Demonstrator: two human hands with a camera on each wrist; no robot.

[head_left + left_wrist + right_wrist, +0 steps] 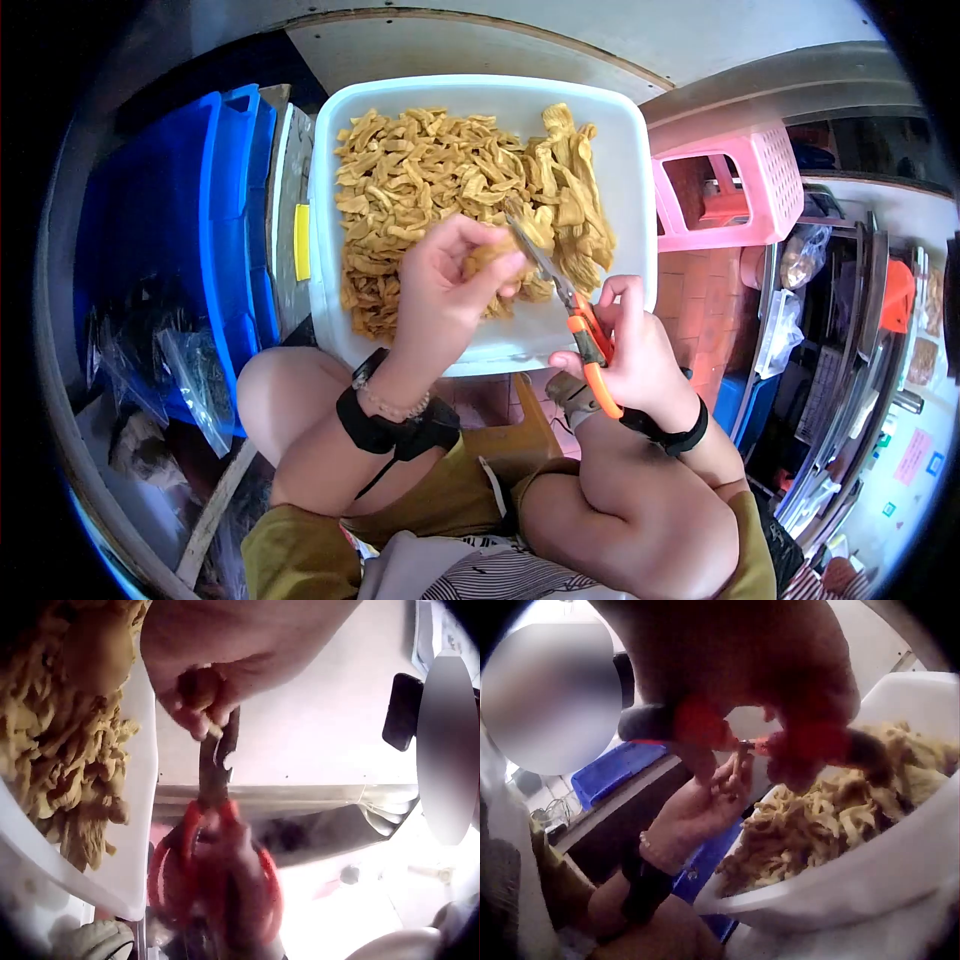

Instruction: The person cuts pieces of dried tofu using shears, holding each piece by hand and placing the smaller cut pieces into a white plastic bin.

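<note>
A white tub [480, 88] holds many short yellowish-brown strips [415, 160] at its left and longer pieces [575, 190] at its right. Over the tub, the left hand [450, 285] pinches a yellowish piece [482, 258] between thumb and fingers. The right hand [635, 355] grips orange-handled scissors [590, 345], whose blades point up and left beside that piece. In the left wrist view the blades [215, 761] reach the left hand's fingertips [214, 724]. The right wrist view has the left hand [697, 814] just below the scissors' pivot.
Blue crates [225, 220] stand to the left of the tub, with clear plastic bags [195, 375] below. A pink plastic stool [775, 190] is at the right, near shelves [840, 330]. The person's bare knees [620, 490] are just below the tub.
</note>
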